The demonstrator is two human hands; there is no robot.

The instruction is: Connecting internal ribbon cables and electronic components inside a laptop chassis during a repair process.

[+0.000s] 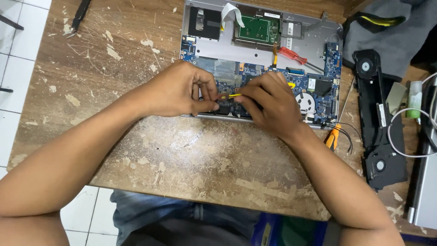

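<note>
An opened silver laptop base (314, 43) lies on a worn wooden table, its blue circuit board (332, 59) exposed. My left hand (180, 89) rests on the board's near edge, fingers pinched on a small dark part (223, 109). My right hand (268, 102) grips a thin yellow-handled tool (235, 95), its tip pointing left toward my left fingers. Both hands meet over the lower middle of the board. What lies under my fingers is hidden.
A red-handled screwdriver (291, 55) lies on the laptop. An orange-handled tool (332, 136) and a black speaker bar (375, 114) sit at the right, beside a white cable (396, 141), a green-capped bottle (414, 98) and grey cloth (387, 27). A black tool (81, 13) lies top left.
</note>
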